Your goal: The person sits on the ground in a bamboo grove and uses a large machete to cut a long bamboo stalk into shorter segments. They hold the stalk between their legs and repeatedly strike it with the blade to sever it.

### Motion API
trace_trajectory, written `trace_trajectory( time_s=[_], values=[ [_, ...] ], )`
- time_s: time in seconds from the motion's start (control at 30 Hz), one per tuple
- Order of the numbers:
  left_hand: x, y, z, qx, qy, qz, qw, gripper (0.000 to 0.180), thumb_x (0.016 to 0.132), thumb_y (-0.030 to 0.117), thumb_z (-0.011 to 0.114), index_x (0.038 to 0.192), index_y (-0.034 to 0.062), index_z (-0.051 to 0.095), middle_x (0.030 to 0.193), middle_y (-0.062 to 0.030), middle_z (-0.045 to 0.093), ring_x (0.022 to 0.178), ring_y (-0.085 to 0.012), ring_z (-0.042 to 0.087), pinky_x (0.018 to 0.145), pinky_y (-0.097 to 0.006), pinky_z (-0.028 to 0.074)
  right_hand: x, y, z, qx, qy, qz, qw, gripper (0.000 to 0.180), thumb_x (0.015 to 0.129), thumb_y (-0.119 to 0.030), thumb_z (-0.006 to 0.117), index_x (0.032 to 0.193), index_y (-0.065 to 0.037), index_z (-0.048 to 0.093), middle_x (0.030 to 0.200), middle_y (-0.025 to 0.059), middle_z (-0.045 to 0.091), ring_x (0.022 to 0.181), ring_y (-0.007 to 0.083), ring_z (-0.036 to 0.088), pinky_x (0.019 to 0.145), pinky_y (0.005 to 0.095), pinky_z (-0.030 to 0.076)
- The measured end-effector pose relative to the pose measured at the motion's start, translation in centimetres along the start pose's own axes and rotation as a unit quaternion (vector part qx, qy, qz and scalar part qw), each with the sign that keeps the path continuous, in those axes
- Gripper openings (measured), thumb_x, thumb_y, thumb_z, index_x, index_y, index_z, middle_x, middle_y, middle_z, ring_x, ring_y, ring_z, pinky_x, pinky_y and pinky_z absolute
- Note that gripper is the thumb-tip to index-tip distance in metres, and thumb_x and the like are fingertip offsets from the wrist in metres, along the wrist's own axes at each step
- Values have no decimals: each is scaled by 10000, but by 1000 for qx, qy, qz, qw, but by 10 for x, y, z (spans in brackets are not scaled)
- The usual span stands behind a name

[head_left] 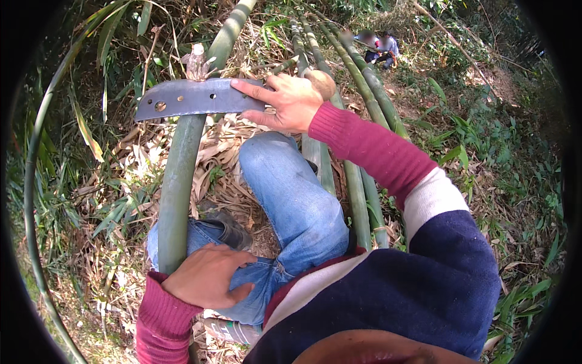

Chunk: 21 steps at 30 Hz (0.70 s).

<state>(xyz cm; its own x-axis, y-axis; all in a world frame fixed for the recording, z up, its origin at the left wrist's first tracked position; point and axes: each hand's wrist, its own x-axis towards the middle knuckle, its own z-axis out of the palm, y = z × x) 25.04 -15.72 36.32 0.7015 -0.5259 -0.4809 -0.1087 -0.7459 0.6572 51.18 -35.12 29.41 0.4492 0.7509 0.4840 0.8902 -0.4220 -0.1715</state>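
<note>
Crosswise, a broad grey blade [188, 98] with holes through it sits at about half past ten, over a green bamboo pole [176, 188] that runs down the nine o'clock side. Up at twelve, the right hand [282, 100] grasps the blade's near end, index finger laid along the flat and thumb below, with a rounded tan knob [321, 85], likely the handle's end, behind the knuckles. Down at seven, the left hand [209, 276] drapes over the pole's lower part, its fingers reaching onto the jeans [291, 176]; the palm is hidden, so I cannot tell whether it presses or merely rests. The trouble I would expect is a slip: the pole looks round and smooth, so a glancing stroke could skid toward six o'clock, where the bent leg and left hand lie. If that hand bears down only lightly, the pole might roll. The knobbly stub [195, 64] at eleven could also snag or deflect the blade. Fingers so far forward on the metal seem likely to weaken control.
</note>
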Motion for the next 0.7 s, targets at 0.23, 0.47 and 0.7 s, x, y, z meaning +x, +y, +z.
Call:
trace_trajectory(
  time_s=[0.23, 0.47, 0.7],
  values=[
    [-2, 4, 1, 22, 5, 2, 1000, 489, 837, 304, 743, 1218, 2, 689, 1056, -220, 729, 1041, -393, 660, 990, -470, 480, 3, 26, 39, 431, -111, -20, 895, 910, 921, -693, 617, 1629, -238, 272, 1196, 183, 572, 1027, 307, 640, 846, 506, 539],
    [0, -2, 4, 36, 26, -5, 999, 447, 820, 286, 753, 1165, 6, 705, 984, -215, 721, 1013, -393, 658, 966, -473, 483, 5, -6, 24, 39, 31, -164, 985, 657, 944, -714, 563, 1517, -394, 527, 739, 74, 536, 646, 256, 595, 555, 412, 507],
    [0, 0, 8, 38, 61, -2, 997, 398, 860, 258, 736, 1176, 17, 703, 964, -197, 720, 983, -384, 668, 929, -483, 496, -1, 28, 15, 230, 47, -33, 971, 600, 1035, -572, 556, 1507, -201, 570, 762, 70, 625, 644, 158, 603, 560, 361, 477]
  ],
)
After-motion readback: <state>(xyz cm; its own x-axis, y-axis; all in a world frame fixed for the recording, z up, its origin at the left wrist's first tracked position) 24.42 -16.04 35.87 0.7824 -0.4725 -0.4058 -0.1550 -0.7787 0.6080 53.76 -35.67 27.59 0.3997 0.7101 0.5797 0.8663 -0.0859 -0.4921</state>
